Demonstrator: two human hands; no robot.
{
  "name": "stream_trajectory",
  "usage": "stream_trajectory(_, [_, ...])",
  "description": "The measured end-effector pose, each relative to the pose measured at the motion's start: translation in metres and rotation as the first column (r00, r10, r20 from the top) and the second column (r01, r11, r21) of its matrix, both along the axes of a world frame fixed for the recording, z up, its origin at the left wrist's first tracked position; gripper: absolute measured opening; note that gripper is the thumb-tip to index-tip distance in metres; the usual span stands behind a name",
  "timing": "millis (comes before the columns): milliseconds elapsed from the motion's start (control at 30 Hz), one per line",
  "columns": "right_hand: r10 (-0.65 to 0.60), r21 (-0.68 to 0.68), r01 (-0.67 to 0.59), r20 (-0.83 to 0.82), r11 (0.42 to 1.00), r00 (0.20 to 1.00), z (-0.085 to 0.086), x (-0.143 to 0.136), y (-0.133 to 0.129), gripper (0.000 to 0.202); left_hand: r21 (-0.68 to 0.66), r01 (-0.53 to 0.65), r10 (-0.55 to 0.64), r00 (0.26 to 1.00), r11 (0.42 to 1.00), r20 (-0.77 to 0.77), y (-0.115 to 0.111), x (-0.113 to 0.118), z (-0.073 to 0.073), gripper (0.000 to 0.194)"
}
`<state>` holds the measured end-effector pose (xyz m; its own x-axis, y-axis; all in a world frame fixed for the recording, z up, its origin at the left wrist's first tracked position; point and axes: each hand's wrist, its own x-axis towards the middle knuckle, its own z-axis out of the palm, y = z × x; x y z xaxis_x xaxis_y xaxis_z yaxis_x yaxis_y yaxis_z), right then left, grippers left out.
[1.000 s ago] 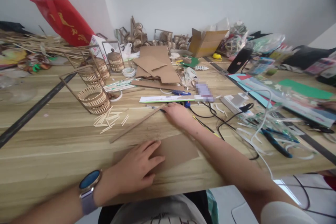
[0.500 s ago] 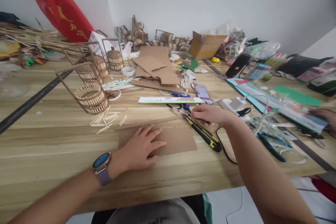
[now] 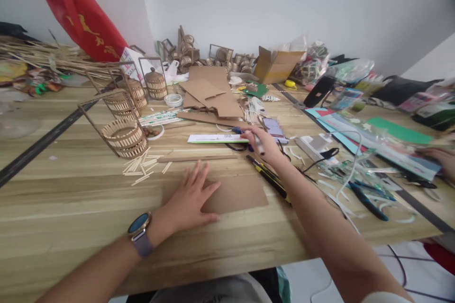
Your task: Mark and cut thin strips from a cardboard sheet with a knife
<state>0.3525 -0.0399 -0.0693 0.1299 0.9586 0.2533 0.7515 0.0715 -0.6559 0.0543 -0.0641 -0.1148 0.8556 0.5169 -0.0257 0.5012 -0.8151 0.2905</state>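
Observation:
My left hand (image 3: pixel 190 196) lies flat, fingers spread, on a rectangular brown cardboard piece (image 3: pixel 241 192), hiding its left part. My right hand (image 3: pixel 268 147) is closed around a slim pen (image 3: pixel 259 144) with a pale barrel. Its fingertips reach the right end of a long white strip with a green edge (image 3: pixel 216 138); whether they grip the strip I cannot tell. A yellow and black utility knife (image 3: pixel 267 176) rests right of the cardboard, partly beneath my right forearm. Beyond my left hand lies a thin cardboard strip (image 3: pixel 199 158). A blue glue gun (image 3: pixel 237 129) shows just behind my right fingers.
Small slatted baskets (image 3: pixel 124 139) with tall handles stand left, beside loose wooden sticks (image 3: pixel 142 168). Cardboard sheets (image 3: pixel 213 90) are stacked farther back. On the right are a power strip (image 3: pixel 313 147), cables, pliers (image 3: pixel 368 201) and another person's hand (image 3: pixel 437 158).
My right hand has moved left and away from me, from beside the knife to the white strip, now with the pen. The thin cardboard strip lies farther from the cardboard piece. My left hand stays put.

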Motion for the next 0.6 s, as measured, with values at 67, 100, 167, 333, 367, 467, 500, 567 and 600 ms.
stream_trajectory(67, [0.044, -0.022, -0.041, 0.135, 0.999, 0.99, -0.004, -0.003, 0.009, 0.029, 0.013, 0.038, -0.038, 0.999, 0.999, -0.01, -0.001, -0.002, -0.002, 0.082])
stream_trajectory(100, [0.066, -0.041, -0.059, 0.196, 0.997, 0.978, -0.006, -0.003, 0.014, 0.027, 0.022, 0.054, -0.054, 0.999, 0.998, -0.004, -0.001, -0.003, -0.002, 0.081])
stream_trajectory(167, [0.104, -0.086, -0.082, 0.296, 0.993, 0.949, -0.01, -0.004, 0.024, 0.03, 0.034, 0.074, -0.075, 0.997, 0.997, 0.015, -0.003, -0.005, -0.002, 0.075])
stream_trajectory(333, [0.154, -0.158, -0.092, 0.448, 0.983, 0.88, -0.02, -0.002, 0.041, 0.034, 0.076, 0.092, -0.095, 0.995, 0.993, 0.036, -0.003, -0.006, 0.001, 0.059])
stream_trajectory(367, [0.157, -0.156, -0.094, 0.467, 0.983, 0.87, -0.021, -0.001, 0.042, 0.034, 0.091, 0.095, -0.099, 0.994, 0.991, 0.04, -0.003, -0.005, 0.0, 0.057])
stream_trajectory(467, [0.15, -0.125, -0.099, 0.506, 0.987, 0.849, -0.015, 0.0, 0.041, 0.026, 0.188, 0.095, -0.111, 0.991, 0.978, 0.074, -0.001, -0.003, -0.005, 0.053])
stream_trajectory(500, [0.146, -0.112, -0.103, 0.513, 0.988, 0.846, -0.01, 0.0, 0.039, 0.025, 0.237, 0.096, -0.124, 0.987, 0.967, 0.105, -0.001, -0.003, -0.006, 0.05])
stream_trajectory(567, [0.158, -0.097, -0.125, 0.514, 0.987, 0.843, 0.001, 0.0, 0.031, 0.027, 0.348, 0.092, -0.179, 0.957, 0.933, 0.226, -0.002, -0.004, -0.004, 0.034])
stream_trajectory(600, [0.178, -0.101, -0.148, 0.507, 0.984, 0.843, 0.007, -0.002, 0.026, 0.027, 0.403, 0.083, -0.219, 0.927, 0.911, 0.304, -0.003, -0.005, 0.0, 0.026])
